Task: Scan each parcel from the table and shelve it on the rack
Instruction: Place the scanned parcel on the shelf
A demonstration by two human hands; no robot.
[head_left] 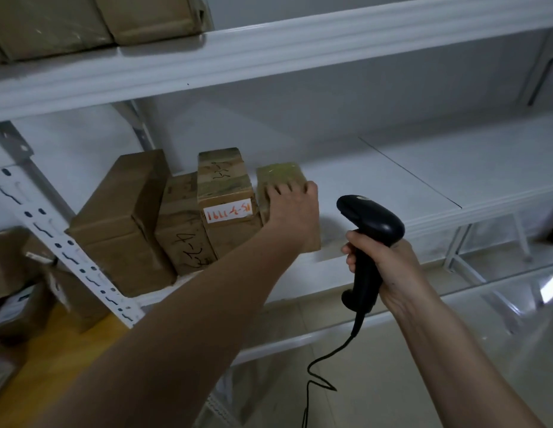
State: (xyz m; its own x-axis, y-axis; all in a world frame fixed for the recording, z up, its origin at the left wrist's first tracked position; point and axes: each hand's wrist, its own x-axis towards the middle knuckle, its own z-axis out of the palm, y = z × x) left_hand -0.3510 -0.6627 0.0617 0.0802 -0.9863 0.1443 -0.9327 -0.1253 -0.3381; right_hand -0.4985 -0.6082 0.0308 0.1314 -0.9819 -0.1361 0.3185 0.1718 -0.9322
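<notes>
I am setting a small brown parcel [281,177] on the rack's middle shelf [392,193], just beside the labelled box [227,193]. My left hand [292,208] is lying over its top, fingers curled onto the far face, gripping it. My right hand [381,261] is clutching the black scanner [369,230] by its handle. Parcel seems light and stiff, taped cardboard, likely a little slick; holding it across the top edges looks soundest.
</notes>
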